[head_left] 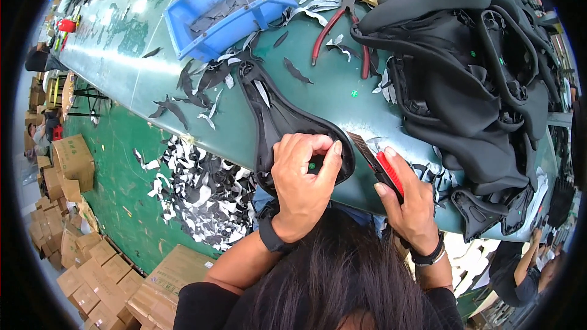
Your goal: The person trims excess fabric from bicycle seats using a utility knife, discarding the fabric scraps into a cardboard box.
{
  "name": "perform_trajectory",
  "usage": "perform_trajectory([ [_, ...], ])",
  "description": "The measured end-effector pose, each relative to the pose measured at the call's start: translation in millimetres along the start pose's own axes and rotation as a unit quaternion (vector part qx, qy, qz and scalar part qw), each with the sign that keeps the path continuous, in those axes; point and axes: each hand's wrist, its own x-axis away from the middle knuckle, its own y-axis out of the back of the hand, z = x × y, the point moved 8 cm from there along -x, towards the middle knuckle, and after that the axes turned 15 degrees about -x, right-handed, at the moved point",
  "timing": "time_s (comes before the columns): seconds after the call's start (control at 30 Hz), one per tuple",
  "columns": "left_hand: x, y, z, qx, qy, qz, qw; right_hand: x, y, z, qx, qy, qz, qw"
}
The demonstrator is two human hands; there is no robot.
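A black bicycle saddle [269, 110] lies underside up at the table's near edge, its narrow nose pointing away from me. My left hand [306, 177] rests over its wide end. Thumb and forefinger are bent together at the saddle's rim, and whatever fine edge they pinch is hidden. In my right hand [411, 201] is a red and black utility knife [389, 174] with its blade out. The blade [361, 143] points up and left, just right of the saddle and apart from it. A loose scrap [262, 93] lies inside the saddle near the nose.
A blue bin [229, 40] holds grey pieces at the back. Red-handled pliers [330, 35] lie right of it. Many black saddles [452, 85] are piled at right. Trimmed scraps [205, 192] heap on the green floor at left, near cardboard boxes [101, 275]. Another person [520, 272] is at lower right.
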Motion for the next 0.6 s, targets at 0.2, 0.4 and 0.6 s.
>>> perform_trajectory([
  [0.2,2,3,9,0.067,0.000,-0.029,0.997,-11,1,10,0.075,0.023,0.031,0.996],
  [0.4,0,5,7,0.092,0.006,-0.034,0.995,-7,-9,20,0.135,0.045,0.064,0.988],
  [0.6,0,5,20,0.157,0.028,-0.020,0.987,12,0,30,0.192,0.080,0.082,0.975],
])
